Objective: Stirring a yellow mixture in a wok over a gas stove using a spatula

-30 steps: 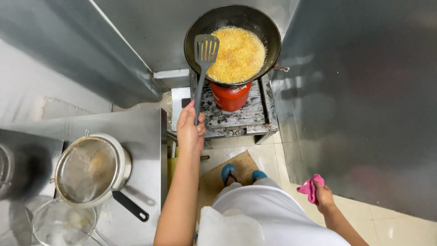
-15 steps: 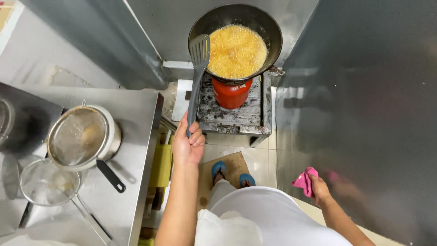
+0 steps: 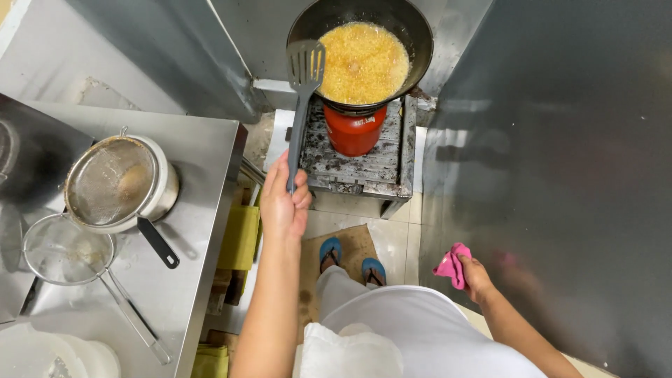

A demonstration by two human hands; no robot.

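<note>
Left hand (image 3: 283, 203) fingers wrapped the spatula (image 3: 302, 91) beside the wok (image 3: 420, 35); right hand (image 3: 476, 276) pinched a cloth (image 3: 453, 264); best kept level over the oil.

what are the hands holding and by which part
Left hand grips the grey slotted spatula by the end of its handle; right hand clutches a bunched pink cloth.

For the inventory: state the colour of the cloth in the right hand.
Pink cloth, held in the right hand; head view.
</note>
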